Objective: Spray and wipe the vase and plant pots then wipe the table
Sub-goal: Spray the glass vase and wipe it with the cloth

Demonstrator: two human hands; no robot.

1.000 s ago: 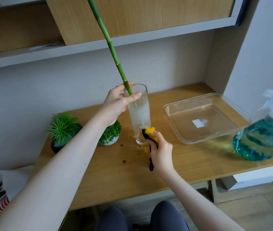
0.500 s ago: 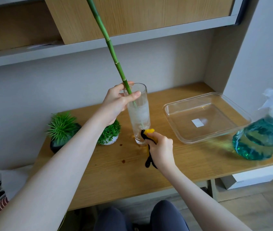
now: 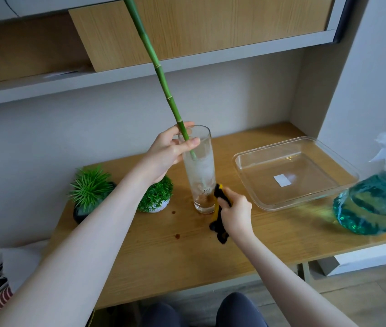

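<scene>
A tall clear glass vase (image 3: 200, 171), foamy inside, stands on the wooden table (image 3: 154, 260) with a long green bamboo stalk (image 3: 161, 74) leaning out of it. My left hand (image 3: 169, 152) holds the vase's rim, fingers curled round the stalk and glass. My right hand (image 3: 235, 214) grips a black and yellow cloth (image 3: 218, 223) and presses it against the vase's lower right side. Two small potted plants sit to the left: a spiky one in a dark pot (image 3: 89, 192) and a bushy one in a white pot (image 3: 155, 198).
A clear rectangular glass dish (image 3: 246, 161) lies right of the vase. A spray bottle of blue-green liquid (image 3: 371, 204) stands at the table's right edge. Small brown spots (image 3: 177, 236) mark the wood. A shelf and cabinet hang above. A white box (image 3: 366, 258) sits under the table.
My right hand with the cloth slid slightly down and right along the vase's base. My left hand kept its hold at the rim.
</scene>
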